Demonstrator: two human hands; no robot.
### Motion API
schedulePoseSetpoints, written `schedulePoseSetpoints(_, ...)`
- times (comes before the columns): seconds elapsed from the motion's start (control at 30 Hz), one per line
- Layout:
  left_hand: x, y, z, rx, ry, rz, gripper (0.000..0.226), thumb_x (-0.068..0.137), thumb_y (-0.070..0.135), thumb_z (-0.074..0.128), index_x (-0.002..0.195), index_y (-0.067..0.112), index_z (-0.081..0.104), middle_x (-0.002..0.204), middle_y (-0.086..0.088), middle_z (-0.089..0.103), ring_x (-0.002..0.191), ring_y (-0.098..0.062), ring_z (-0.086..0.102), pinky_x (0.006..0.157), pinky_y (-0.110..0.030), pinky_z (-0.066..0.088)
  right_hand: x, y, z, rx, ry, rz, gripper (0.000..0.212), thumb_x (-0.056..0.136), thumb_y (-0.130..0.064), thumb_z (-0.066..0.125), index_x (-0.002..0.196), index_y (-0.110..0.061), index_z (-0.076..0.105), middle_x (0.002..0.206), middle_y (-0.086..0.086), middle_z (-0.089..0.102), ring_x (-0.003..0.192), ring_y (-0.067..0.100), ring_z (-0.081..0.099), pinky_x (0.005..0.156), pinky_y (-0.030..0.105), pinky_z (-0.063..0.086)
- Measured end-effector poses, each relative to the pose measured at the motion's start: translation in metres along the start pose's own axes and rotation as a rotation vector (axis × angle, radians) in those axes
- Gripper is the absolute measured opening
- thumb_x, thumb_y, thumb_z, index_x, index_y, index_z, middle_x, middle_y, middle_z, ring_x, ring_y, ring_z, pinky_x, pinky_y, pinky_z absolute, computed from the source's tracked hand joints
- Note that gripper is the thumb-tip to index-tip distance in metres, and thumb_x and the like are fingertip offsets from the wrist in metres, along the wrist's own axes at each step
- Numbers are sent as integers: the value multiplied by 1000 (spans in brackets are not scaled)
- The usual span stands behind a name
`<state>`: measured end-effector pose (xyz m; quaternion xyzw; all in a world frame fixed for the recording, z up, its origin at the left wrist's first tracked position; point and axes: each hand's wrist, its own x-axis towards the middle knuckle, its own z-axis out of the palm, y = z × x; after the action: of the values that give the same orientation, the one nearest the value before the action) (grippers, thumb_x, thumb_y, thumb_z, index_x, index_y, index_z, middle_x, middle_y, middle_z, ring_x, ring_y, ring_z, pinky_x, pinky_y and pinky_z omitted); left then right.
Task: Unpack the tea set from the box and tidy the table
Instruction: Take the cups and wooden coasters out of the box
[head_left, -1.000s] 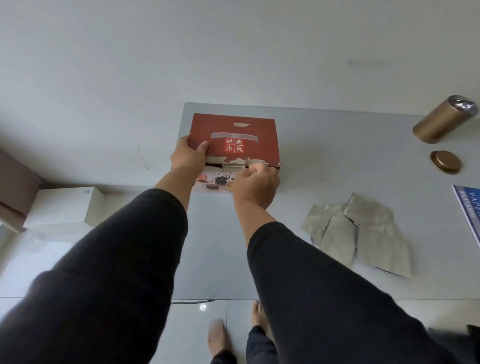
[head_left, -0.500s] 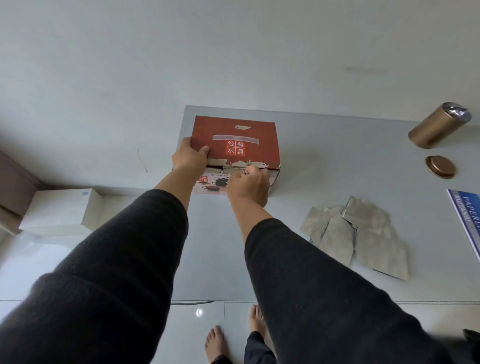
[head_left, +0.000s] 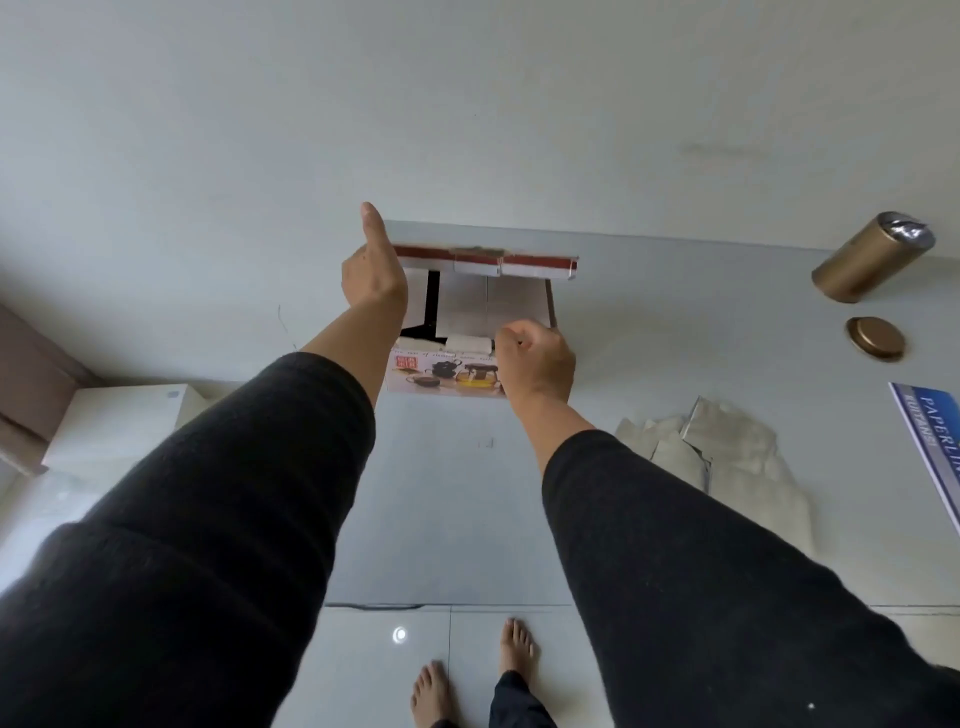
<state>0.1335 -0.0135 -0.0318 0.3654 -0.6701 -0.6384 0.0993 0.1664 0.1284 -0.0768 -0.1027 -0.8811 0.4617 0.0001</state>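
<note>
Now box lid raised — left hand holding its edge, right hand fisted at front rim.

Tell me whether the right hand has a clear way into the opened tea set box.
Probably yes. The left hand holds the red cardboard lid up, leaving the tea set box open, and the right hand sits at its front edge with nothing between it and the white packing inside.

Gold canister, lid, foil packets
</note>
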Motion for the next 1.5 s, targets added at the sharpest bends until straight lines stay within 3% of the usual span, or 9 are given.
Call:
schedulePoseSetpoints(0.07,2,13,1,-121,-12,16,70,92,67,21,133,19,52,141,-4,49,130,-24,42,110,-38,29,12,-7,-8,-81,89,-57,22,88,-27,52,100,-18,68,113,7,54,101,24,55,82,31,50)
schedulePoseSetpoints(0.13,11,23,4,-156,-68,78,76,91,69,17,146,20,36,151,-1,38,141,-21,30,116,-41,19,31,-15,-17,-154,131,-101,27,91,-29,52,112,-20,65,123,7,48,110,23,52,90,37,51)
schedulePoseSetpoints(0.27,33,32,16,-54,-171,177,84,95,62,3,108,16,71,118,13,54,118,-9,38,105,-30,16,82,-32,-24,-167,-18,-95,42,96,-25,45,137,-29,46,150,3,27,135,23,35,110,39,37)
schedulePoseSetpoints(0.33,47,32,24,-9,-189,203,81,94,62,2,95,23,73,131,6,53,125,-16,40,110,-33,19,107,-39,-21,-148,-109,-88,47,98,-25,41,143,-34,36,155,0,20,140,23,30,111,38,36)
schedulePoseSetpoints(0.63,95,15,50,473,-186,126,42,99,37,35,130,19,56,131,-7,55,119,-25,50,86,-27,36,167,-29,10,-157,-302,12,54,98,-29,37,150,-17,26,156,3,19,140,22,31,111,31,29)
schedulePoseSetpoints(0.77,105,9,53,603,-196,45,23,92,36,52,70,28,52,82,3,52,88,-20,46,66,-22,39,173,-20,21,-213,-325,52,23,92,-33,37,93,-24,58,129,12,43,107,26,48,88,31,40)
schedulePoseSetpoints(0.97,113,23,41,694,-288,-49,55,80,34,71,132,22,54,132,-3,48,120,-23,46,94,-32,40,161,-40,27,-582,-211,-328,70,77,-62,54,136,-26,43,151,4,21,141,27,15,107,53,21)
schedulePoseSetpoints(1.17,103,32,27,598,-301,-57,43,88,16,51,131,20,52,119,-8,53,106,-26,47,77,-42,46,130,-56,46,-638,-441,-425,87,70,-62,65,144,-39,24,157,-1,6,145,28,1,111,65,9)
schedulePoseSetpoints(1.5,80,-3,-33,736,-75,124,64,89,8,54,146,25,31,137,-13,45,121,-33,49,85,-36,47,85,-80,40,-558,-406,-412,62,76,-25,64,132,-25,39,136,7,34,125,30,36,99,51,37)
